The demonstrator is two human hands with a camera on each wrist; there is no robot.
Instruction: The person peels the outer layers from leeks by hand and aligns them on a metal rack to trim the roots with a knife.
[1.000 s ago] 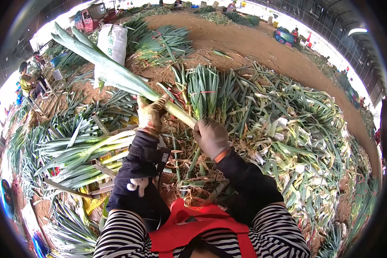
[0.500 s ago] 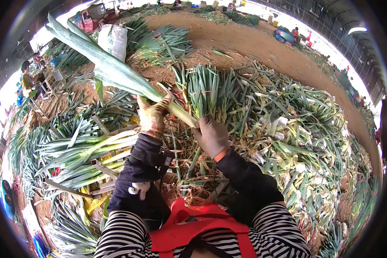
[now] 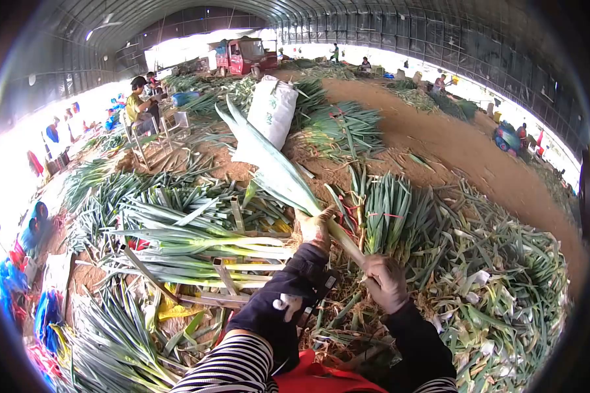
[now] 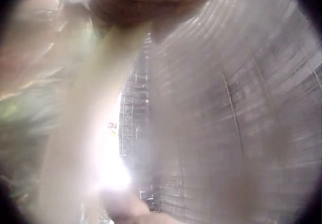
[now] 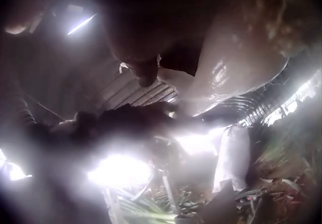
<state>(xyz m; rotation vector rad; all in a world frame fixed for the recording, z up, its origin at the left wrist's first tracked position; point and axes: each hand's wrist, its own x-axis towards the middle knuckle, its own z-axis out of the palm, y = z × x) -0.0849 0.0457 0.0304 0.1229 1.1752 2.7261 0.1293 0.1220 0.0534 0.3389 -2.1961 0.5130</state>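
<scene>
A long leek [image 3: 283, 183] slants across the head view, its broad green leaves up to the left and its pale stalk down to the right. My gloved left hand [image 3: 314, 229] grips the stalk just below the leaves. Near its lower end, the curled fingers of my gloved right hand [image 3: 385, 281] hold the stalk, hiding the root end. In the left wrist view the pale stalk [image 4: 85, 103] is blurred. The right wrist view shows a pale, shiny stalk [image 5: 224, 65] close to the lens, beside the dark right hand.
Loose leeks [image 3: 196, 239] lie on a metal-framed rack at left. A tied bunch [image 3: 387, 213] stands just beyond my right hand. Trimmed leaves [image 3: 498, 281] are heaped at right. Farther off are a white sack [image 3: 272, 111], a red vehicle [image 3: 244, 56] and a seated person [image 3: 139, 108].
The head view has swung up and left, so the scene sits lower and farther right. Both hands still hold the leek, and the right hand has turned at its lower end.
</scene>
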